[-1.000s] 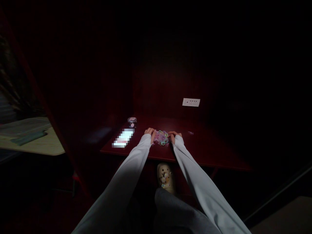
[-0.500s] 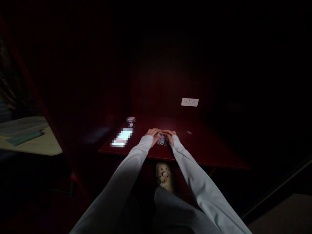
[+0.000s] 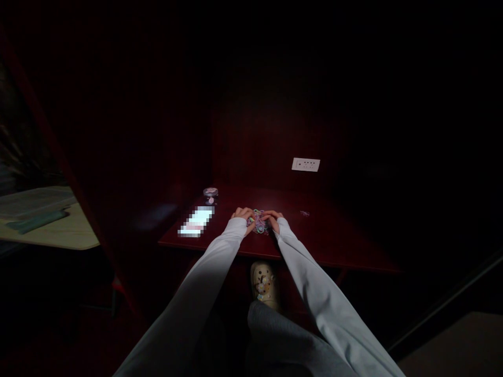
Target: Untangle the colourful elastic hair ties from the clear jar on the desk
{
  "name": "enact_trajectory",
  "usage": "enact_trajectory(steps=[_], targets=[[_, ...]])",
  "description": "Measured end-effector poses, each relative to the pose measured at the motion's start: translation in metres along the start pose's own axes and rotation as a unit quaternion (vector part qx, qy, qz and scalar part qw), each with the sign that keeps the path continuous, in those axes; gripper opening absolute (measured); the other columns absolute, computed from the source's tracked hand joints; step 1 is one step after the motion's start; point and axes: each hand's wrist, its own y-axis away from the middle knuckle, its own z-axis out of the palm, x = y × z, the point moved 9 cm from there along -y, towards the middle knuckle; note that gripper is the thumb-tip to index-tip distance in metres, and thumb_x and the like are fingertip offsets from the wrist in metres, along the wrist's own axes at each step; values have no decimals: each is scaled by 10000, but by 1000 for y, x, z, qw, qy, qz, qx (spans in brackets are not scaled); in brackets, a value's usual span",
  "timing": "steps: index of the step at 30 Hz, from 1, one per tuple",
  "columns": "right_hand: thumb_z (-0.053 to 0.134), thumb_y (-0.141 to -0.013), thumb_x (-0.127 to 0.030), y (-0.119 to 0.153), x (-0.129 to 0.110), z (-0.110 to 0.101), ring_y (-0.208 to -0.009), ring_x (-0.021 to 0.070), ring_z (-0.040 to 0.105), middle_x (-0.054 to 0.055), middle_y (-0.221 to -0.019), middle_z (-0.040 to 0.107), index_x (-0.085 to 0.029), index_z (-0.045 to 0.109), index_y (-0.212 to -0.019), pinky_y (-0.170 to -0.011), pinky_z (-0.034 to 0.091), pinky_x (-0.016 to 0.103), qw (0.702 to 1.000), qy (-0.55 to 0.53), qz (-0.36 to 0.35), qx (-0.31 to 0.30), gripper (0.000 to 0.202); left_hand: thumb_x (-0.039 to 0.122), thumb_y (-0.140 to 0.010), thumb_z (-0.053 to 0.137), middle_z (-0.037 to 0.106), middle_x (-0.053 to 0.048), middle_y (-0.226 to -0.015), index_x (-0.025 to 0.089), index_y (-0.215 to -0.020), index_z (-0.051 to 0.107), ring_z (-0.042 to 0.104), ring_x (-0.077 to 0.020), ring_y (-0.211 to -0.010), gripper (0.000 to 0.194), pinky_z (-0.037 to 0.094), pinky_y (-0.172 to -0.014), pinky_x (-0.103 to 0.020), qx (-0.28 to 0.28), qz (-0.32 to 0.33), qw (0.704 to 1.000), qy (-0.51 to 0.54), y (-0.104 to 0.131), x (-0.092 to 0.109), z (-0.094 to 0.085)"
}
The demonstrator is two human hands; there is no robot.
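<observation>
Work on the flat of the desk (image 3: 334,241), back from the near edge to stop anything dropping off. Steer clear of the lit screen (image 3: 196,222), well apart on the left. See the left hand (image 3: 243,215) curled part-way, neither flat nor fisted, and the right hand (image 3: 274,217) bent much the same, facing it from the right. Cannot tell of anything truly pinched in either. Find the pile of coloured loops (image 3: 259,228) on the desk between both, fingertips at or over its sides. Press lightly and spread sideways rather than tug; likely to tangle otherwise. Avoid knocking the jar (image 3: 210,196), beyond the lit screen on the far left. Mind the small cluster (image 3: 304,213) lying apart on the right, too tiny to make out clearly.
</observation>
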Motion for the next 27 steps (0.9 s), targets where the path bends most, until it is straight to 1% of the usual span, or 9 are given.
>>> enact_trajectory(steps=[5, 8, 10, 12, 15, 17, 21, 24, 27], targets=[[534, -827, -325, -2, 1, -7, -990, 232, 662, 49, -982, 789, -245, 759, -798, -962, 522, 363, 1000, -7, -5, 21, 241, 218, -890, 695, 700, -41, -1291, 253, -999, 718, 539, -263, -1196, 117, 468, -1052, -384, 21, -15, 999, 22, -2, -8, -2], [574, -835, -333, 0, 0, -3, -890, 220, 677, 32, -869, 776, -247, 762, -843, -872, 544, 338, 1000, -11, -17, 11, 207, 234, -903, 691, 700, -56, -1241, 240, -1004, 708, 566, -255, -1152, 103, 481, -1037, -357, 25, -23, 999, 24, -3, -12, -2], [591, -836, -331, 1, 1, -1, -773, 201, 660, 25, -800, 752, -237, 762, -856, -769, 543, 313, 1000, -15, -19, 4, 196, 255, -919, 685, 700, -69, -1219, 227, -1019, 697, 587, -257, -1133, 104, 484, -1027, -354, 33, -55, 998, 6, -3, -18, -2], [610, -819, -311, 2, 0, -1, -719, 187, 641, 29, -803, 746, -231, 762, -835, -720, 536, 303, 1000, -5, -29, 3, 172, 268, -934, 673, 700, -80, -1206, 219, -1034, 688, 602, -261, -1124, 112, 485, -1021, -359, 45, -93, 995, -10, -2, -25, -4], [635, -784, -266, 2, -4, -4, -733, 182, 648, 41, -841, 749, -231, 767, -793, -746, 542, 308, 998, 22, -57, 7, 136, 253, -947, 643, 699, -80, -1202, 223, -1038, 681, 613, -256, -1127, 103, 494, -1013, -358, 62, -122, 991, -6, -1, -31, -6], [641, -768, -253, 2, -5, -6, -711, 175, 641, 35, -806, 723, -225, 772, -782, -747, 543, 307, 997, 30, -65, 10, 135, 230, -945, 628, 701, -74, -1198, 233, -1034, 681, 616, -251, -1123, 103, 499, -1018, -354, 77, -131, 988, 2, 0, -33, -8], [642, -743, -267, 1, -2, -6, -643, 152, 600, 11, -756, 662, -218, 779, -798, -719, 546, 298, 998, 20, -56, 13, 155, 192, -936, 616, 712, -73, -1179, 250, -1031, 694, 625, -258, -1125, 135, 498, -1063, -375, 106, -133, 985, 18, 1, -37, -14], [645, -719, -278, 2, 0, -6, -660, 153, 606, 13, -784, 664, -222, 780, -812, -724, 549, 292, 998, 19, -54, 19, 173, 187, -944, 617, 715, -94, -1231, 240, -1076, 708, 642, -273, -1174, 169, 498, -1103, -397, 107, -138, 984, 31, 0, -40, -13], [628, -733, -300, 2, 3, -5, -699, 168, 630, 16, -773, 681, -227, 764, -806, -726, 540, 287, 999, 12, -47, 15, 171, 207, -950, 644, 674, -126, -1406, 217, -1184, 712, 647, -277, -1276, 244, 491, -1149, -391, 91, -150, 984, 42, -2, -42, -7]])
